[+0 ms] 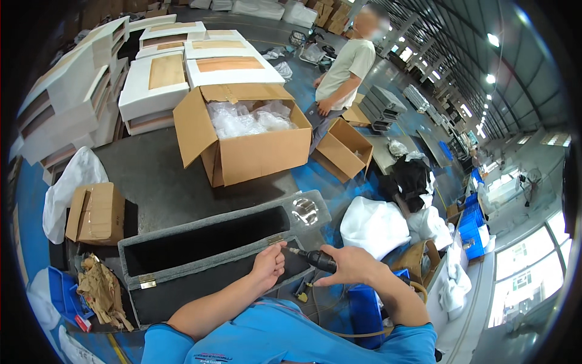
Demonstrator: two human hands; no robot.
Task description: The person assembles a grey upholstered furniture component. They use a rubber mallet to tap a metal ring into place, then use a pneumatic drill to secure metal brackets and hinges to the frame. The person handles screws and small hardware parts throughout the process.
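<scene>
A long box covered in grey felt (200,232) lies in front of me, black inside, with its black-lined lid (200,295) folded open toward me. Small metal hinges join the two, one hinge (147,283) at the left and another hinge (276,239) nearer the right end. Beside that right hinge, my left hand (268,265) is closed in a pinch; whatever it holds is too small to name. My right hand (356,265) grips the rear of a black power screwdriver (320,261), whose tip points left toward the left hand's fingertips and the hinge.
A shiny round dish (304,211) sits by the box's right end. Behind stands an open carton (264,155) of bubble wrap. Crumpled brown paper (102,294) and a small carton (97,212) are left; a blue bin (367,312) is right. A person (345,73) stands beyond.
</scene>
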